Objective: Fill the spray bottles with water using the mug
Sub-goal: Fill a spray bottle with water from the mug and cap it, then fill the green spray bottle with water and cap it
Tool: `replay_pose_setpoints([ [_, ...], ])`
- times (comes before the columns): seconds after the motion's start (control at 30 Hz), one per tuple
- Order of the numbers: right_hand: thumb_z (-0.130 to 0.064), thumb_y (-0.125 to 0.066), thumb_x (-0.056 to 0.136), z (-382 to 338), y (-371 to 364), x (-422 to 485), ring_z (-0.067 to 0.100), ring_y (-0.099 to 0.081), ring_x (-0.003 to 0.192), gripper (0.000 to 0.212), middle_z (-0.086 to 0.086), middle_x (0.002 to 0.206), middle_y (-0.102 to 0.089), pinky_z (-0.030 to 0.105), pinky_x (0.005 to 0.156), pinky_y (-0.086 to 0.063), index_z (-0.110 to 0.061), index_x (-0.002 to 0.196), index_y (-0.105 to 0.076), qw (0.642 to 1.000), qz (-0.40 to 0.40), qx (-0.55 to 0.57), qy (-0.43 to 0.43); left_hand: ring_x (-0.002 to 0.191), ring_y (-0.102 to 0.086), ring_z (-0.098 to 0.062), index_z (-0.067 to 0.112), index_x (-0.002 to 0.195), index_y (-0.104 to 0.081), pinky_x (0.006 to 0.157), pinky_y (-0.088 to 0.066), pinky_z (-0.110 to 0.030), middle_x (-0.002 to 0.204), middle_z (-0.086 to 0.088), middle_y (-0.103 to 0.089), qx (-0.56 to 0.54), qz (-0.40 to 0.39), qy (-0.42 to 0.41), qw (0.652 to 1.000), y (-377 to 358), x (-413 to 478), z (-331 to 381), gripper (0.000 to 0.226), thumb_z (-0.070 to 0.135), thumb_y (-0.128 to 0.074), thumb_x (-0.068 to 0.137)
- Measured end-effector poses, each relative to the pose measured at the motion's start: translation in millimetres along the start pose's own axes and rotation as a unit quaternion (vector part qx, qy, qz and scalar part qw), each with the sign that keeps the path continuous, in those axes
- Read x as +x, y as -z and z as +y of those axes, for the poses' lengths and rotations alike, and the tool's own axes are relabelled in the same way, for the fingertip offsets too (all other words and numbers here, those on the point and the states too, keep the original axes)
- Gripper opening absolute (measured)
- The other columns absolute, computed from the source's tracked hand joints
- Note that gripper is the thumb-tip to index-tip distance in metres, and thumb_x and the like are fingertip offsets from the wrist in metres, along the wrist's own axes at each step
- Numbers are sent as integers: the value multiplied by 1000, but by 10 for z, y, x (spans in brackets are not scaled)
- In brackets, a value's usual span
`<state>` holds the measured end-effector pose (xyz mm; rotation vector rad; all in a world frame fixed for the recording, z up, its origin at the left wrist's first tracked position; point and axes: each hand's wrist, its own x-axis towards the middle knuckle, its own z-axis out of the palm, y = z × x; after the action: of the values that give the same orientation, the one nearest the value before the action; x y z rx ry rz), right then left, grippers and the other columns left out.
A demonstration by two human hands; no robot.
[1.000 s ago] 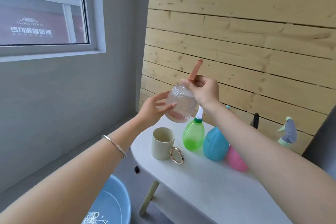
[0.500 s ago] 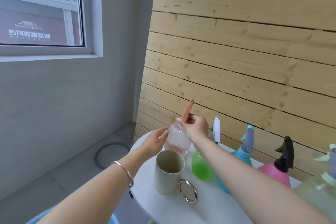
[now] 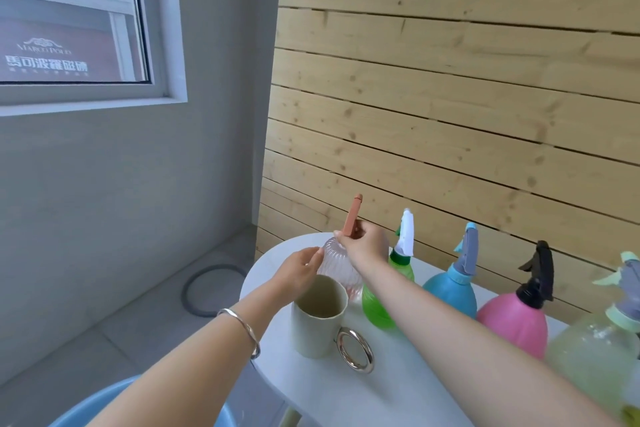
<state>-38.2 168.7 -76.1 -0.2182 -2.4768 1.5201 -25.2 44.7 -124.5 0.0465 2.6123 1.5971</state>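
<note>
Gripping a clear bottle, right hand sits below "MARCO POLO" signage.

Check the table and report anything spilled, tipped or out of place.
Nothing stands out. The mug, green bottle, blue bottle, pink bottle and pale bottle stand upright on the table; no puddle shows. The left hand and right hand hold the clear bottle roughly upright.
</note>
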Motion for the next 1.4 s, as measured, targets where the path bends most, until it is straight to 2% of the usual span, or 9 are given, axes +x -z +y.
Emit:
replay_pose_setpoints([
  [0.13,-3,-61,86,-199,152,-162,23,-58,109,33,4,118,-62,26,84,-46,-10,118,-58,1000,-22,-15,-6,134,-47,-22,14,147,-41,108,-35,-30,150,-4,-46,36,39,-25,998,19,-133,106,49,38,-35,105],
  [0.27,8,-51,84,-278,633,-434,7,-55,107,54,-2,133,-54,-5,79,-33,-15,132,-50,986,36,42,158,132,-48,-19,19,144,-44,107,-38,-32,147,0,-50,60,70,-73,993,-1,-293,212,47,39,-44,102],
  [0.4,5,-56,82,-92,936,-538,13,-33,138,70,-2,150,-35,22,109,-30,-18,143,-32,984,86,47,150,132,-48,-19,20,145,-43,104,-39,-32,145,0,-52,88,83,-100,988,-63,-409,343,53,40,-54,98],
  [0.53,-10,-68,84,202,868,-610,15,-19,144,85,1,157,-18,23,111,-19,-14,150,-15,999,9,33,36,131,-49,-22,17,150,-34,95,-40,-31,146,0,-50,88,96,-88,988,-180,-400,516,63,42,-56,96],
  [0.77,-11,-56,91,448,600,-416,24,-50,118,45,0,116,-54,21,81,-32,-12,134,-42,998,34,44,27,91,-63,-23,30,111,-58,81,-49,-40,96,0,-67,-10,114,-118,986,-315,-63,557,16,30,-48,98],
  [0.93,-14,-54,94,476,558,-292,24,-54,109,33,1,112,-60,21,74,-31,-11,126,-52,994,87,8,63,88,-62,-24,22,118,-64,66,-37,-12,79,5,-61,-53,120,-146,981,-320,41,540,28,13,-44,101],
  [1.17,-16,-63,89,552,541,-225,23,-59,99,24,0,104,-67,25,73,-36,-12,113,-61,988,125,-21,93,75,-58,-5,19,107,-59,65,-37,-13,85,3,-60,-61,103,-138,983,-252,53,535,19,13,-41,103],
  [1.3,-20,-75,79,356,682,-221,12,-60,93,27,-6,100,-68,15,76,-40,-18,104,-64,980,126,43,147,122,-49,-11,19,144,-42,102,-37,-29,136,5,-51,10,129,-145,981,-296,-76,587,47,25,-55,99],
  [1.4,-24,-81,74,37,920,-307,2,-59,85,27,-10,90,-66,6,75,-40,-18,93,-62,969,129,122,173,124,-44,2,29,146,-39,105,-37,-24,149,15,-40,-24,105,-254,961,-377,-355,638,72,55,-64,84],
])
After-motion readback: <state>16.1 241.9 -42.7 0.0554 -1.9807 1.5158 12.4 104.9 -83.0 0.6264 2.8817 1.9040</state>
